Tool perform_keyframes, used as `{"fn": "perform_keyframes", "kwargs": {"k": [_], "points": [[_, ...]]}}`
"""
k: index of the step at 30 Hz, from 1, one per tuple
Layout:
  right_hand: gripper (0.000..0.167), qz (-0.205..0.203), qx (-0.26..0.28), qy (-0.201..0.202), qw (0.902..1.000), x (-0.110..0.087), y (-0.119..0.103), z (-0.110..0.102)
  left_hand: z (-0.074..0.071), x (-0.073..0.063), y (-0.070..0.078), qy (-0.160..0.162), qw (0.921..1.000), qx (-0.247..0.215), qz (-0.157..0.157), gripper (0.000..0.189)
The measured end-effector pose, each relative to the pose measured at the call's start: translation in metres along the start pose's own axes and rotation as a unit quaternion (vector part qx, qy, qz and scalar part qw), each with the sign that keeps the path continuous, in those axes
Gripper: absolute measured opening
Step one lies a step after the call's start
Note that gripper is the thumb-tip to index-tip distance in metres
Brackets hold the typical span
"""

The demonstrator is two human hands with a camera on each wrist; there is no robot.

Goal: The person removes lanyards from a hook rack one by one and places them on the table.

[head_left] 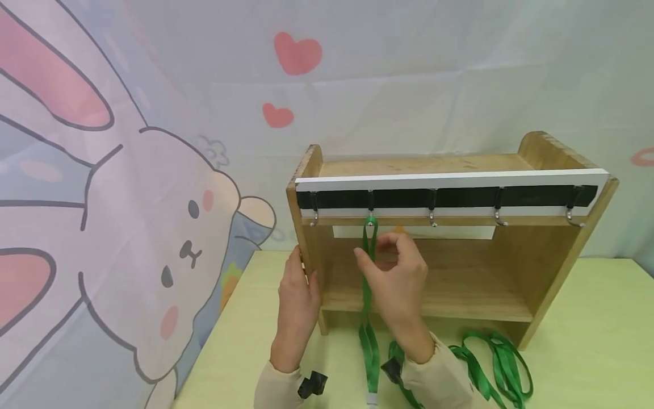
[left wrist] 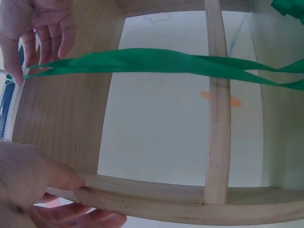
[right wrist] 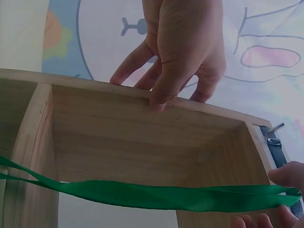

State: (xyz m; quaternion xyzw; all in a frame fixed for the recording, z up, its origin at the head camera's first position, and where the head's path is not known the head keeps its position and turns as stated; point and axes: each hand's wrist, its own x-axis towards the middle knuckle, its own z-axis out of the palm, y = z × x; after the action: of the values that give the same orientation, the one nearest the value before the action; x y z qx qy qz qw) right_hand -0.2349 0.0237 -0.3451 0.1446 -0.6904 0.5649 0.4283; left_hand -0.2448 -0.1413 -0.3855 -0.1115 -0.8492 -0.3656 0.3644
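A green lanyard (head_left: 370, 346) hangs from the second hook (head_left: 370, 211) from the left on a small wooden shelf (head_left: 460, 278). My right hand (head_left: 401, 278) is just below that hook, thumb and fingers parted on either side of the strap; in the right wrist view a gap shows between the fingertips and parts of the green strap (right wrist: 142, 194). With its thumb inside and fingers outside, my left hand (head_left: 298, 301) grips the shelf's left side panel, as the left wrist view also shows on the wooden edge (left wrist: 142, 203).
More green lanyards (head_left: 506, 363) lie loosely on the light green table (head_left: 603, 318) at the shelf's front right, partly behind my right forearm. Several metal hooks run along a black strip (head_left: 465, 197) on the shelf's front. A cartoon-printed cloth (head_left: 388, 108) stands behind.
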Motion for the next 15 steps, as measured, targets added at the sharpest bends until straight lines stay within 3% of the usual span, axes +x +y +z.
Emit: {"fn": "perform_keyframes", "kwargs": {"k": [15], "points": [[0.007, -0.024, -0.017, 0.008, 0.9995, 0.0048, 0.0004, 0.0069, 0.0005, 0.0002, 0.0006, -0.002, 1.0000, -0.007, -0.003, 0.053]]}}
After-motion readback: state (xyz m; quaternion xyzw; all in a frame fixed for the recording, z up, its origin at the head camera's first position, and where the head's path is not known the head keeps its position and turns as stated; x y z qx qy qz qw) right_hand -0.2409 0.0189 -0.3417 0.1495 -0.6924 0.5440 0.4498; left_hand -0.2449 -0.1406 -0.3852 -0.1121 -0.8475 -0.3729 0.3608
